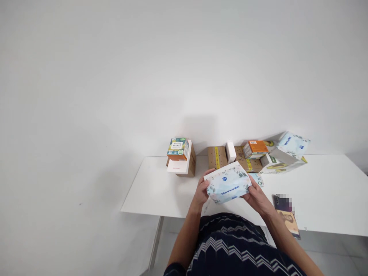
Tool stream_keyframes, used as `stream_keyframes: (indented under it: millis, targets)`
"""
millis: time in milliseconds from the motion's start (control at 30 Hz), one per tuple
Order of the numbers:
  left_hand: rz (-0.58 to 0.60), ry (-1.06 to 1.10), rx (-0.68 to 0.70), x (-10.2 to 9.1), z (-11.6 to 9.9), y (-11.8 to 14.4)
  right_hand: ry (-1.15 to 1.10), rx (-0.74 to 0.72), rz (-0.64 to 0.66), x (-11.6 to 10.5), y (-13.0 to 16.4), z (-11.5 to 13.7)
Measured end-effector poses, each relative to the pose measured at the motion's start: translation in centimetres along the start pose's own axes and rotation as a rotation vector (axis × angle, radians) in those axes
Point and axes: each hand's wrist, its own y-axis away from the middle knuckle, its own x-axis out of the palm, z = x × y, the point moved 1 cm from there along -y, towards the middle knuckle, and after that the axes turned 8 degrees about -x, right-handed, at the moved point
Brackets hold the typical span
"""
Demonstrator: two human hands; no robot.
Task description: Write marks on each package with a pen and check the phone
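Note:
A pale blue tissue box (228, 182) with a floral print and blue lettering is held above the front of the white table. My left hand (202, 189) grips its left end, thumb on the near side. At the right end, my right hand (257, 195) is closed round the lower corner. Behind it stand two brown cardboard boxes with yellow tape, the left one (213, 157) and the right one (252, 165). Between them is a small white box (230, 151). Another blue floral pack (258, 179) is partly hidden behind my right hand.
To the left, a green and orange box (177, 148) tops a white box (176, 167) and a brown carton (191, 165). Rightward are an orange box (255, 148), avocado-print boxes (277, 164) and a tilted tissue box (293, 145). A phone (287, 218) lies at the table's (330, 191) front edge.

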Motion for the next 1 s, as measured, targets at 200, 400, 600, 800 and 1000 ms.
stream_keyframes:
  millis: [200,400,600,800,1000]
  targets:
    - [-0.041,-0.048,0.138,0.0,0.0,0.1,-0.011,-0.060,-0.058,-0.6,-0.2,-0.9]
    - [0.108,-0.215,0.152,-0.5,0.0,0.8,-0.027,-0.079,-0.064,-0.8,-0.1,-0.7]
    - [0.151,-0.453,0.222,0.2,-0.8,1.8,-0.065,-0.081,-0.057,-0.5,0.2,-0.4]
    - [0.122,-0.501,0.326,0.7,-1.2,2.0,-0.088,-0.063,-0.012,0.0,0.5,0.1]
    - [0.065,-0.360,0.263,0.0,-0.4,1.7,-0.050,-0.075,0.028,0.6,0.6,0.6]
